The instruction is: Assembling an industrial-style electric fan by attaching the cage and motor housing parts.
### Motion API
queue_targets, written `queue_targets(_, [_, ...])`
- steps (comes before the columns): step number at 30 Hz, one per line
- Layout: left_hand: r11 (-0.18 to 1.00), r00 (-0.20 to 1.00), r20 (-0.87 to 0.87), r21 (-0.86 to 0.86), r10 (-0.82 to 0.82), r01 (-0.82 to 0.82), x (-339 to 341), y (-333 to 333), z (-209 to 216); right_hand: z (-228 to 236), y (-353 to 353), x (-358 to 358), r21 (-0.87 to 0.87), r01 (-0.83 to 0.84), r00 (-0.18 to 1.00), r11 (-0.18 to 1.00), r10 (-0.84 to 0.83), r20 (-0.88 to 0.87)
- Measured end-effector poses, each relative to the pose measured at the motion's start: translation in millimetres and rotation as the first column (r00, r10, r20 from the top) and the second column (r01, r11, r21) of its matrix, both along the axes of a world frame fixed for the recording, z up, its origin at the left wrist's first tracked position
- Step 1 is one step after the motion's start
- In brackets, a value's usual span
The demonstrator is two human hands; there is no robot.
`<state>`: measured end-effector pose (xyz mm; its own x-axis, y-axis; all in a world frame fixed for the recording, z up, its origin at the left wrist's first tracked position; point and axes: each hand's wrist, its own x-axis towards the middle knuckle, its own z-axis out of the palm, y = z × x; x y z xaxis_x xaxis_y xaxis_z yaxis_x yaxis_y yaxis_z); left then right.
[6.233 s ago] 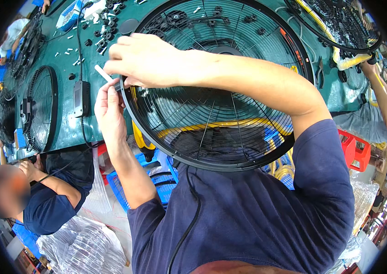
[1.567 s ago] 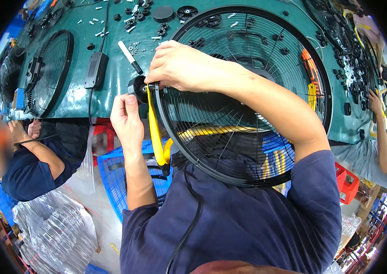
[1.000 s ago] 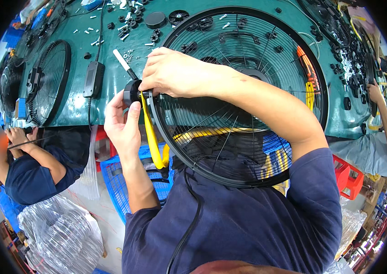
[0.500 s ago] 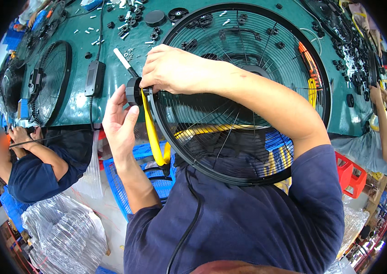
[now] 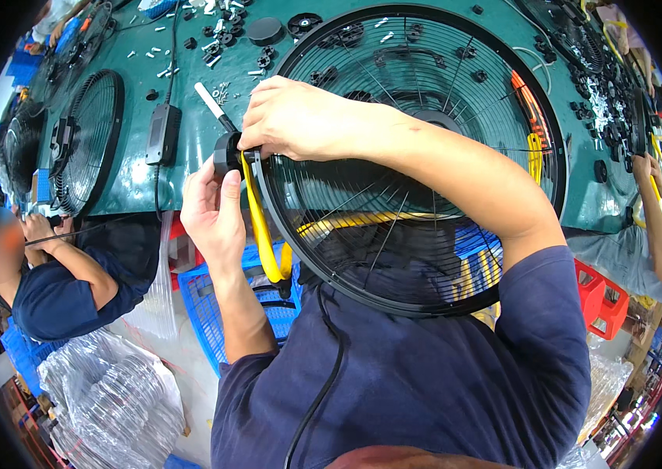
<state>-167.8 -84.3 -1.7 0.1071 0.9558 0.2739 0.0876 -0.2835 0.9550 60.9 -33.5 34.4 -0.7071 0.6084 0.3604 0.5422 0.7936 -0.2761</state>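
Observation:
A large round black wire fan guard (image 5: 417,234) stands on edge, leaning between the bench and my body. At its left rim sits a black faceted knob (image 5: 226,153). The thumb and fingertips of my left hand (image 5: 215,215) are closed on the knob's lower side. My right hand (image 5: 292,117) reaches across the guard from the right, fingers curled down beside the knob at the rim; what they grip is hidden beneath them. A rod with a white end (image 5: 209,100) sticks out past that hand. From the rim hangs a yellow strap (image 5: 262,234).
The green bench (image 5: 135,90) carries loose screws, black knobs and a black power adapter (image 5: 163,134). Another fan guard (image 5: 92,144) stands at left. A co-worker (image 5: 65,273) sits left, another person's hands work far right. Blue crate (image 5: 202,305) and red stool (image 5: 603,301) stand below.
My left hand has shifted slightly right, its fingers moving from the knob's left side to its lower side. My right hand and the fan guard have stayed in place.

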Motion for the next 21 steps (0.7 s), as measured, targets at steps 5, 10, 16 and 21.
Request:
queue_targets(5, [0.991,0.995,0.099,-0.131,0.010,0.003,-9,14,-1,-2,0,1,0.012,-0.008,0.999,1.000,0.009,-0.049])
queue_targets(10, [0.994,0.994,0.102,-0.105,-0.032,0.043,-10,20,-4,-3,0,2,0.032,0.000,0.999,0.999,0.002,-0.050])
queue_targets(16, [0.973,0.977,0.106,-0.120,-0.183,0.195,-11,16,9,-3,0,1,0.015,-0.015,0.998,1.000,0.016,-0.054])
queue_targets(21, [0.948,0.987,0.005,-0.278,-0.163,0.158,-8,27,10,-2,-1,2,0.006,-0.021,0.999,1.000,0.021,-0.042])
